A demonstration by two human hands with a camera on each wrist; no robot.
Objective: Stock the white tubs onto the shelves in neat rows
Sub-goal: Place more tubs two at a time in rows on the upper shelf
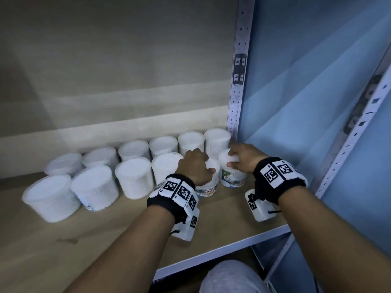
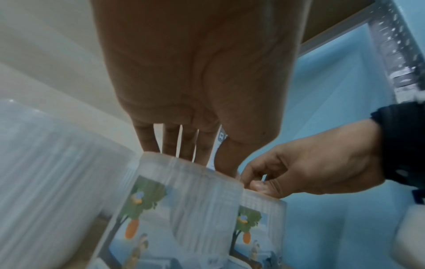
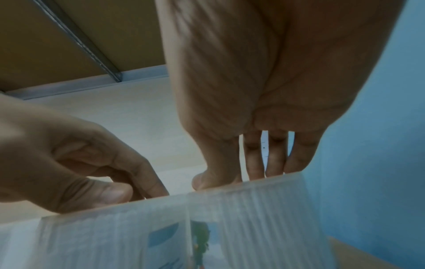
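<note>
Basically both hands grip a tub from above at the right end of the front row, near the shelf's (image 1: 222,210) right edge: left hand (image 1: 193,169) has fingers curled over the rim of the left tub (image 1: 208,182), right hand (image 1: 243,158) curls round the lid of the right tub (image 1: 232,176). Best to set them flush, touching each other, in line with the front row (image 1: 135,176) just before the back row (image 1: 163,144). Both tubs stand upright, long axis vertical, lids up, picture labels facing the shelf's front edge.

Tubs (image 1: 133,176) stand in two rows on the shelf (image 1: 222,212); upright post (image 1: 239,81) behind, at right.
</note>
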